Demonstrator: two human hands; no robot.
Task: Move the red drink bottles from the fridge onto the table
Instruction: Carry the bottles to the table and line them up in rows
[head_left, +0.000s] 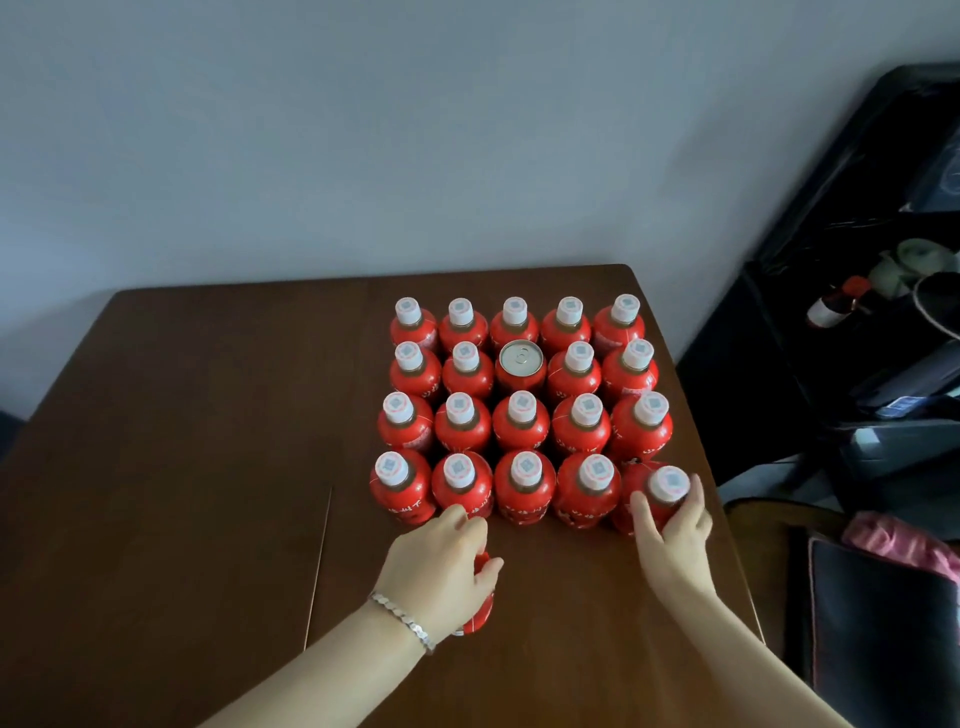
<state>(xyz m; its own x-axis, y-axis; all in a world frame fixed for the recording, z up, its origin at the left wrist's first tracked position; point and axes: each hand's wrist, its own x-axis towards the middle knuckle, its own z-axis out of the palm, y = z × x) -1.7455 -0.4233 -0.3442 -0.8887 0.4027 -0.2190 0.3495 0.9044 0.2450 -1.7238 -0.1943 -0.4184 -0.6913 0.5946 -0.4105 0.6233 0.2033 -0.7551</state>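
Starting at the left: the left hand (441, 566), a silver bracelet (402, 621) on its wrist, is wrapped around a red bottle (482, 597) near the front edge of the brown table (182, 415), just in front of the block, and the hand covers its cap. Now the block itself, on the table's right half: four rows of five, packed touching. Count them: nineteen white-capped bottles (522, 423) and one red can (521, 358) with a silver pull-tab top, third along in the second row from the back. Add the one in the left hand and that's twenty bottles. White script runs across the red labels, too blurred to read; each cap carries a small printed square, unreadable too. At the block's front right corner, by the table's right edge, the right hand (670, 530) clasps the last bottle (667, 486) of its row, fingers and thumb curled round its shoulder. Past that edge, a small brown bottle (836, 304) with a red cap lies in a dark unit (831, 208).
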